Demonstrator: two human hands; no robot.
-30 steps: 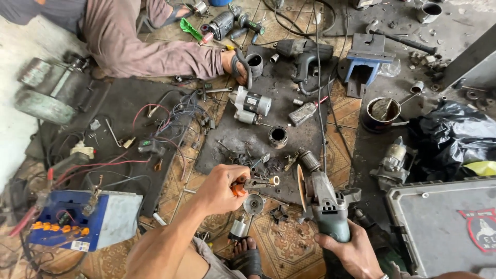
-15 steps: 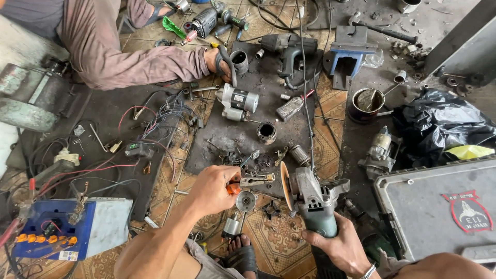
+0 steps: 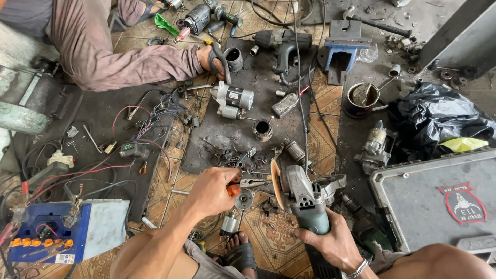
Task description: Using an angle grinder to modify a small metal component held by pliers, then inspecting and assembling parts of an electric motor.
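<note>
Grinder handle cut off below; pliers grips hidden — inside fist.

Loose parts and a cable crowd the black mat; bare tiles lie nearer.

the left hand grips orange-handled pliers, whose jaws point toward the disc of an angle grinder held in the right hand. a small round metal part lies just below the pliers. farther off, another person's hand rests on a dark mat beside a starter motor. a blue battery charger sits at the left
</note>
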